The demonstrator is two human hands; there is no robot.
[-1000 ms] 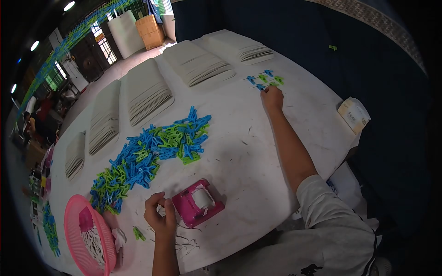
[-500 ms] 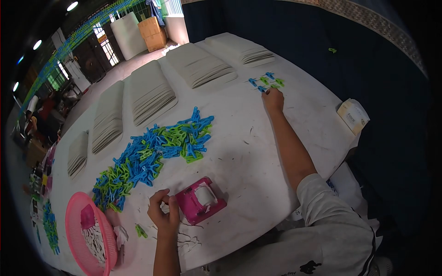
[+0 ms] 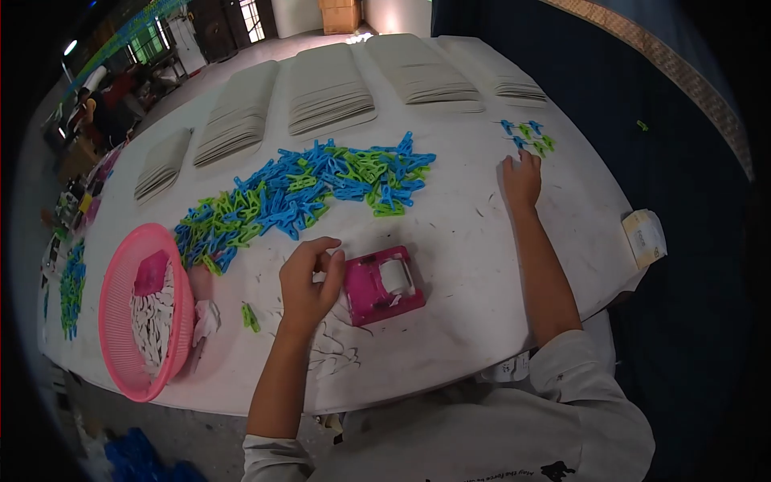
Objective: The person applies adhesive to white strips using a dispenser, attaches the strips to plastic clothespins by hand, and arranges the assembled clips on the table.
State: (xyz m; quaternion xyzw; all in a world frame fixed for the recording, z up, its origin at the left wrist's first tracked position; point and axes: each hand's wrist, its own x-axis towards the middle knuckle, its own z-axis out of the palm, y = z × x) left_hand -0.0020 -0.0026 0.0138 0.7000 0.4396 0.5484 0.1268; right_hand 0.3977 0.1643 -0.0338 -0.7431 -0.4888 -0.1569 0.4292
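Observation:
My right hand (image 3: 523,178) is at the far right of the table, its fingers slightly apart just below a blue clothespin (image 3: 520,142). That clothespin lies in a small group with blue and green ones (image 3: 544,145), and thin strips stick out from some of them. My left hand (image 3: 309,281) hovers beside a pink tape dispenser (image 3: 369,297) holding a white roll (image 3: 395,276). Its fingers are loosely curled, with a gap to the thumb and nothing visible between them. A large heap of blue and green clothespins (image 3: 297,189) spreads beyond my left hand.
Several stacks of pale flat sheets (image 3: 333,88) line the table's far side. A pink basket (image 3: 112,321) with white strips and a pink piece stands left, near a lone green clothespin (image 3: 250,316). A tissue pack (image 3: 645,238) sits at the right edge. Another person (image 3: 100,112) is far left.
The view has shifted, so the table appears higher and farther right. My right hand's fingers have parted and drawn slightly back from the blue clothespin. My left hand stays beside the dispenser.

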